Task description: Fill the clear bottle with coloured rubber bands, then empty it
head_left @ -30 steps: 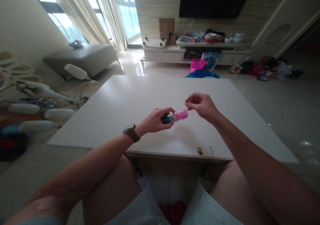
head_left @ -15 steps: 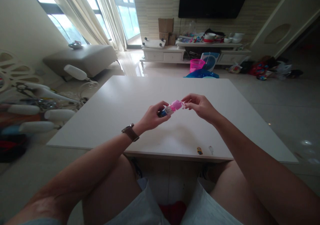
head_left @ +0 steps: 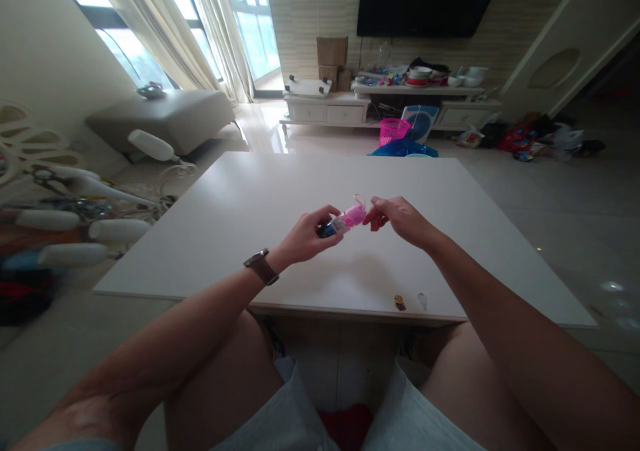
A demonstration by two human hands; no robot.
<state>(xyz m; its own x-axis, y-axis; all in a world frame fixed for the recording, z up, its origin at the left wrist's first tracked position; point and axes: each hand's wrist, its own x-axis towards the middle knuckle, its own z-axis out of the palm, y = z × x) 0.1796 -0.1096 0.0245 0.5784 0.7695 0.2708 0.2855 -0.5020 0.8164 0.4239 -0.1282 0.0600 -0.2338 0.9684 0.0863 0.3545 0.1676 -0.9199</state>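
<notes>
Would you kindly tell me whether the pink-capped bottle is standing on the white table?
No, the left hand holds the pink-capped bottle tilted above the white table.

The left hand (head_left: 303, 237) hides part of a pink-capped bottle (head_left: 354, 216), its label (head_left: 340, 224) illegible. The television (head_left: 430, 4) is cropped above.

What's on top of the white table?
A small yellow figure and a pale piece lie near the close edge of the white table. The left hand holds a bottle above; what it and the right hand cover can't be seen.
</notes>
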